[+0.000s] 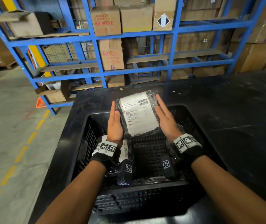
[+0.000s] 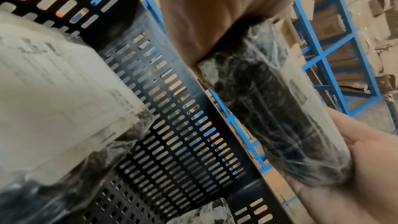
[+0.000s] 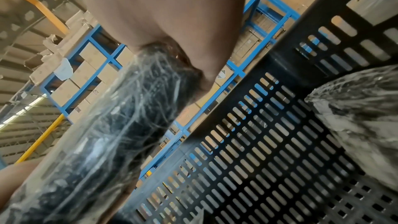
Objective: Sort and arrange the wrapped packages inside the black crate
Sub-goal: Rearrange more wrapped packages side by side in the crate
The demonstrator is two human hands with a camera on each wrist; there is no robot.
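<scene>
While both palms face inward, left hand (image 1: 114, 125) and right hand (image 1: 167, 118) grip the wrapped package (image 1: 137, 113) flat-fingered above the black crate (image 1: 185, 113).

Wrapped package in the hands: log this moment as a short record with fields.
held item: wrapped package, white label up
left hand: flat against its left edge, fingers straight
right hand: flat against its right edge, fingers straight
position: above the black crate
crate contents: more wrapped packages at left and right
support: black table

Black table (image 1: 226, 110), black perforated crate (image 1: 145, 201) resting on it
</scene>
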